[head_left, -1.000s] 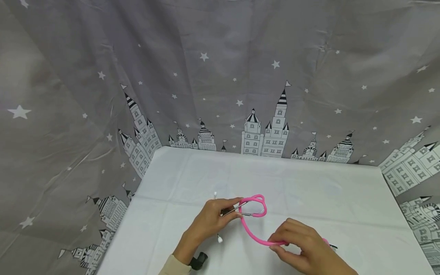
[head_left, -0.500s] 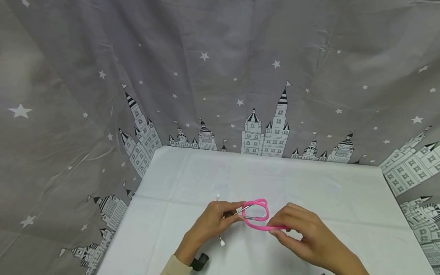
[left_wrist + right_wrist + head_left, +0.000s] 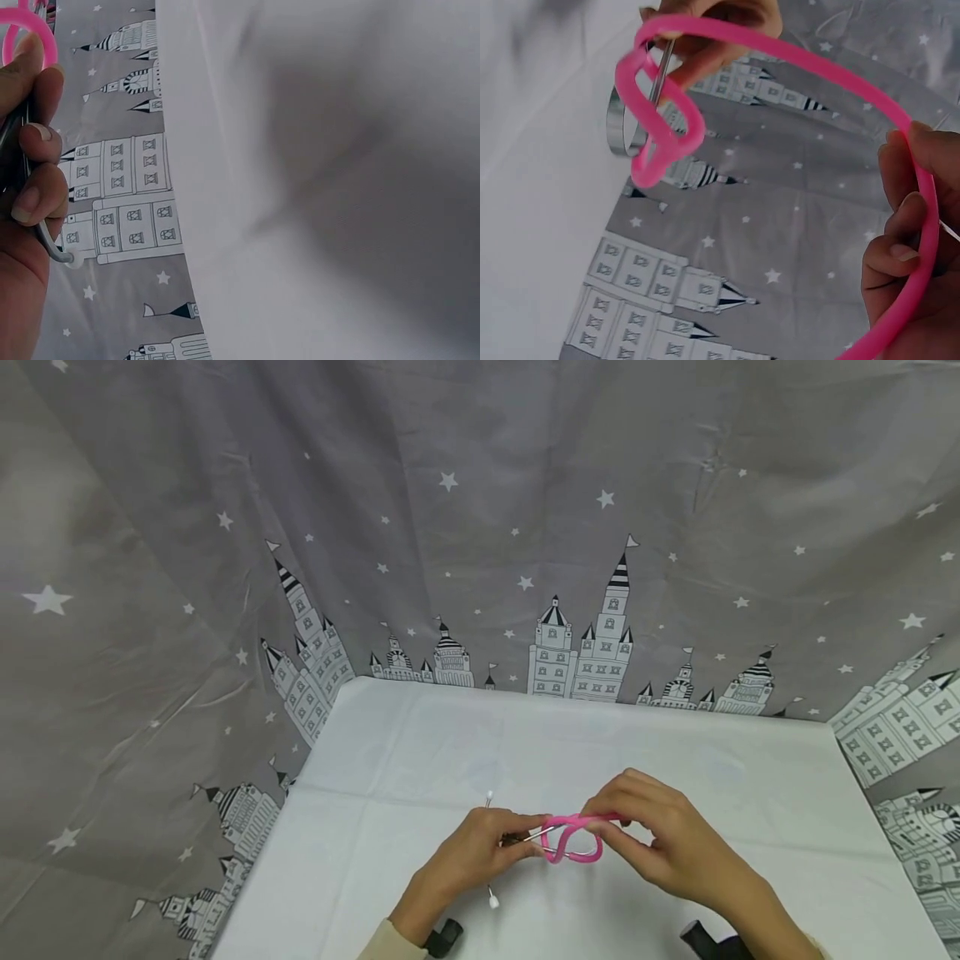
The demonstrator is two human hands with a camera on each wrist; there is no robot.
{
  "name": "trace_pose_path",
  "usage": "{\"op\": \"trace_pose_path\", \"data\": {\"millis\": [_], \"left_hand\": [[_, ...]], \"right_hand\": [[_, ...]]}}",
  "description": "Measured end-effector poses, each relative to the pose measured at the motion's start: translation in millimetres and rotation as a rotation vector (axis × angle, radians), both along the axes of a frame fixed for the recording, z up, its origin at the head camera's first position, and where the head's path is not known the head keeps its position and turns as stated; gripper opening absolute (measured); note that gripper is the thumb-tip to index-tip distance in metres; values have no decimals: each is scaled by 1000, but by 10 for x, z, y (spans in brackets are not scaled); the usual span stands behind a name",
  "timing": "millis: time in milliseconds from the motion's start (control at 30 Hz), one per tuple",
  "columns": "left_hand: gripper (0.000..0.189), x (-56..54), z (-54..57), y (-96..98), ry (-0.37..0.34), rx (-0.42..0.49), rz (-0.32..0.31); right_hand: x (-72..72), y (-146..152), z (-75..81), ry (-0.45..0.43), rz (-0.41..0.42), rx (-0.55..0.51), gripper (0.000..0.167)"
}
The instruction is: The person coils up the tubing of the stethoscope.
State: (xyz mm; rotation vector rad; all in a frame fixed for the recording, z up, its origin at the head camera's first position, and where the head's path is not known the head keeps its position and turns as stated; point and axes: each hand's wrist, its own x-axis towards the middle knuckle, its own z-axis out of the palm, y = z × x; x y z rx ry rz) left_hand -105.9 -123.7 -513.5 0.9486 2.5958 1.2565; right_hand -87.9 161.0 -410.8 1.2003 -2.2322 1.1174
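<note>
A stethoscope with bright pink tubing point(image 3: 556, 852) is held above the white table between both hands. My left hand point(image 3: 480, 847) grips its metal ear tubes, and a white ear tip point(image 3: 493, 902) sticks out below while another white ear tip point(image 3: 490, 795) shows above. Coils of the pink tubing point(image 3: 682, 105) loop around the metal stems just beyond the left fingertips. My right hand point(image 3: 667, 835) pinches the tubing close to those loops. In the right wrist view, the tubing arcs across to the right hand point(image 3: 900, 255). A shiny curved metal part point(image 3: 617, 124) shows beside the loops.
The white cloth-covered table point(image 3: 390, 735) lies under both hands. Behind it hangs a grey curtain point(image 3: 480, 510) printed with castles and stars. Black wrist devices point(image 3: 446, 937) sit at both wrists.
My right hand has moved up and left, bringing the tubing from below to over the loops by the left hand. The left hand has shifted slightly right and down, still gripping the ear tubes.
</note>
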Motion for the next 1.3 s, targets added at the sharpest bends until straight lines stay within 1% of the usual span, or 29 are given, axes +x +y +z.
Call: {"op": "trace_pose_path", "data": {"millis": [100, 200, 333, 433, 567, 600, 867, 1000, 1133, 1300], "left_hand": [[47, 29, -10, 15, -22, -24, 0], [47, 45, -32, 26, -50, -46, -2], [46, 63, -56, 43, -59, -56, -20], [45, 81, -61, 61, -39, -43, -49], [43, 103, -63, 84, -18, -16, -81], [43, 109, -61, 89, -13, -13, -86], [43, 156, -16, 140, -19, 21, -124], [41, 175, 2, 165, 8, 16, -144], [40, 185, 16, 181, 28, 13, -156], [40, 197, 27, 197, 17, 18, -161]], "right_hand": [[-71, 21, -37, -37, -26, 22, 40], [-141, 36, -74, -86, -46, 39, 38], [-240, 36, -125, -164, -82, 65, 31], [-324, 25, -175, -189, -97, 74, 28], [-425, 21, -246, -186, -96, 65, 26], [-444, 20, -261, -196, -100, 63, 25], [-615, -12, -477, -239, -102, 33, 24], [-673, -28, -606, -269, -103, 31, 21], [-693, -28, -717, -313, -102, 31, 16], [-695, -27, -836, -381, -115, 40, 14]]}}
